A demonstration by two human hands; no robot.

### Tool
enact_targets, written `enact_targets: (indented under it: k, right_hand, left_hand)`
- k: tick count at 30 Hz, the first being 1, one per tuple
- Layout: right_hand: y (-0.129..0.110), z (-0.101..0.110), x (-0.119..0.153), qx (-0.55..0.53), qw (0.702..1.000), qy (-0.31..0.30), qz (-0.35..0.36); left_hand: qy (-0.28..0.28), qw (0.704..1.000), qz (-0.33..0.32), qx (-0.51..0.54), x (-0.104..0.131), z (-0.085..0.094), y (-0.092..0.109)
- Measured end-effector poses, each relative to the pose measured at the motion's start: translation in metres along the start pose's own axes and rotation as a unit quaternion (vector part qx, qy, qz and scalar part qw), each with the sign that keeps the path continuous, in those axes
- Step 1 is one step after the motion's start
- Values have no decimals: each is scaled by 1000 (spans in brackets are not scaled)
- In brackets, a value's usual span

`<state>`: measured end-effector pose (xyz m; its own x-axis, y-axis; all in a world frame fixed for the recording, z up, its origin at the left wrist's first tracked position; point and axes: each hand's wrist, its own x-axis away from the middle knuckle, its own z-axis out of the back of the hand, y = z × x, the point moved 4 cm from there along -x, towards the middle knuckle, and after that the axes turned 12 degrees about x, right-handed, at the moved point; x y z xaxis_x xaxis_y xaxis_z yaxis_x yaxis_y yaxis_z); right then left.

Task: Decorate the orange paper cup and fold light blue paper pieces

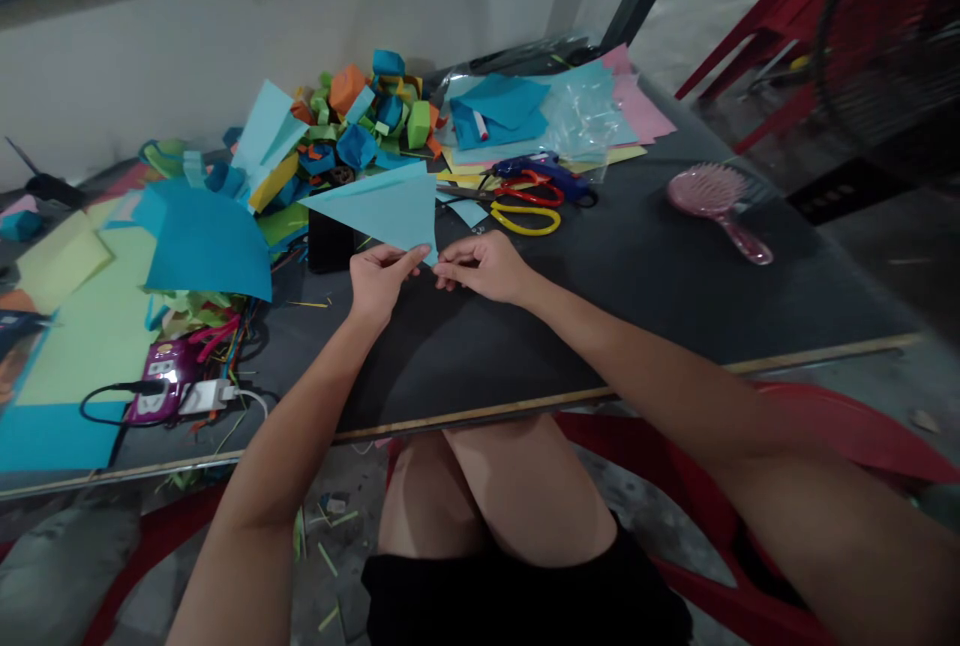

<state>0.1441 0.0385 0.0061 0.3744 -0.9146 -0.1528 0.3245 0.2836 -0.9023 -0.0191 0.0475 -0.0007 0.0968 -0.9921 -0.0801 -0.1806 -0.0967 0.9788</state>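
Between my hands a light blue sheet of paper [382, 206], folded to a triangle-like shape, is held above the dark table. My left hand [379, 276] pinches its lower edge close to the bottom corner, thumb on top. At that same corner my right hand [480, 264] has its thumb and fingertips closed on the paper. Just beyond the paper lie scissors [529, 216] with red and yellow handles, their blades partly covered by the paper. A blue glue gun [551, 174] rests behind them. A black phone-like slab [330, 244] shows under the paper's left side.
Folded paper pieces [360, 116] pile up along the wall. Paper sheets in a plastic sleeve [585, 116] lie at the back right, a pink hairbrush [716, 201] nearer the right end. On the left are blue paper [210, 241] and a purple power socket [163, 376] with cables. A fan [892, 46] stands right.
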Motion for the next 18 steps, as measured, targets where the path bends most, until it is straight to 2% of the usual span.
enact_targets:
  k: [7,10,12,15,18]
  right_hand:
    - [0,-1,1,-15,1000,-4,-14]
    - [4,2,-2,-45,998,49,-20]
    - [6,6,-3,-59,994,89,-14]
    - [7,8,-4,-58,993,102,-11]
    - [8,11,-4,-43,990,131,-23]
  left_hand:
    - [1,1000,1,4,0,0,2]
    - [-4,1000,12,9,1,0,2]
    - [-36,999,35,9,2,-2,0]
    - [-106,992,67,-5,5,-7,-3]
    - [-148,985,80,-26,7,-10,-4]
